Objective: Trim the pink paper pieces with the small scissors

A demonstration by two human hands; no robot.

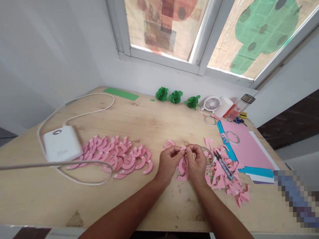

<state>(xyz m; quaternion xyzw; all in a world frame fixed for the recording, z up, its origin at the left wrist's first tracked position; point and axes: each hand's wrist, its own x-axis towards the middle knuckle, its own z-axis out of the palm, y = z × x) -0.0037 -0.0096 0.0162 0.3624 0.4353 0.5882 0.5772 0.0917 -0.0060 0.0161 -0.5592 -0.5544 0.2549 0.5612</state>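
Note:
My left hand (pixel 167 165) and my right hand (pixel 197 163) meet above the wooden table, both closed, thumbs and fingertips pinching a small pink paper piece (pixel 183 148) between them. Much of that piece is covered by my fingers. Just beneath lie curved pink paper strips (pixel 183 175). A few more pink pieces (pixel 169 143) rest beyond my left hand. Beside my right hand is a tape roll (pixel 211 158), partly hidden by it. Right of that, a slim grey-blue cutting tool (pixel 224 166) lies on a heap of pink paper scraps (pixel 219 181).
Overlapping curved pink strips (pixel 119 154) cover the table's left middle, near a white power bank (pixel 62 144) and its cable (pixel 87 162). Green paper pompoms (pixel 175 96), a small fan (pixel 211 104) and a bottle (pixel 240 108) line the wall. Pink sheets (pixel 249 146) lie right.

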